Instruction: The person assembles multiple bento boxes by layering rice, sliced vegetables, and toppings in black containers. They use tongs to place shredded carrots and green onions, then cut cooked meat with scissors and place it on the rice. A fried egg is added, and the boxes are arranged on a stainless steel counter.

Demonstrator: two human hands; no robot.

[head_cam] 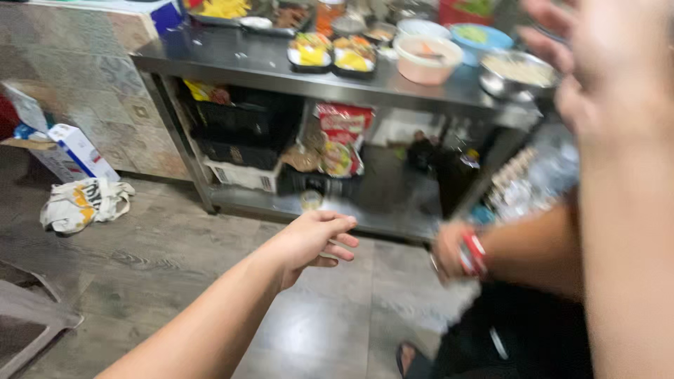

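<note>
Two black food trays (310,52) with yellow food sit side by side on the steel counter (239,60); near them one pink bowl (427,59), one blue bowl (481,36) and one metal bowl (517,74). One red snack bag (342,123) stands on the lower shelf (393,189). On the floor (175,260): one white cloth bag (84,203) and one white-and-blue box (83,151). Three hands show: the person's left hand (314,240), right hand (597,56), and one co-worker's hand (449,249), blurred
</note>
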